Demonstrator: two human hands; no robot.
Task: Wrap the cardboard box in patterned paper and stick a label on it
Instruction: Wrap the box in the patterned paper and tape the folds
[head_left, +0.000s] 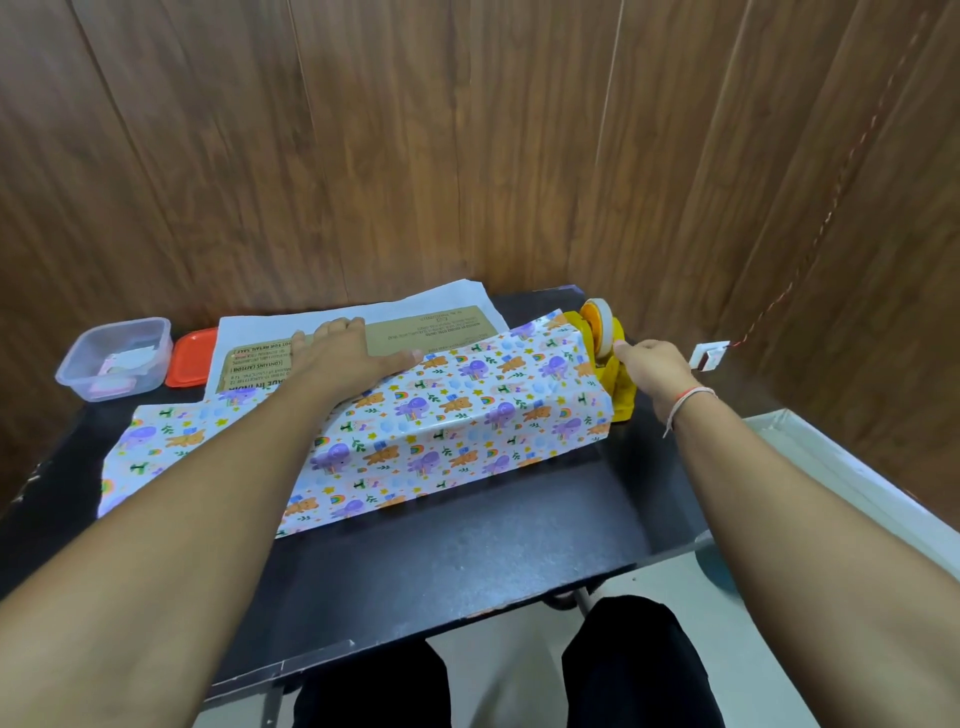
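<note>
Head view: flat brown cardboard box (415, 332) lies lengthwise left-to-right ahead under animal-patterned wrapping paper (457, 415); my left hand (343, 345) presses it flat-fingered, nearer right hand (652, 364) pinches at the yellow tape dispenser (615, 374).

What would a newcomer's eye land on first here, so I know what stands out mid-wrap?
The bright patterned paper folded up over the cardboard box in the middle of the black table, with the left hand pressing flat on the box top. Next, the yellow tape dispenser at the box's right end, where the right hand pinches at the tape.
</note>
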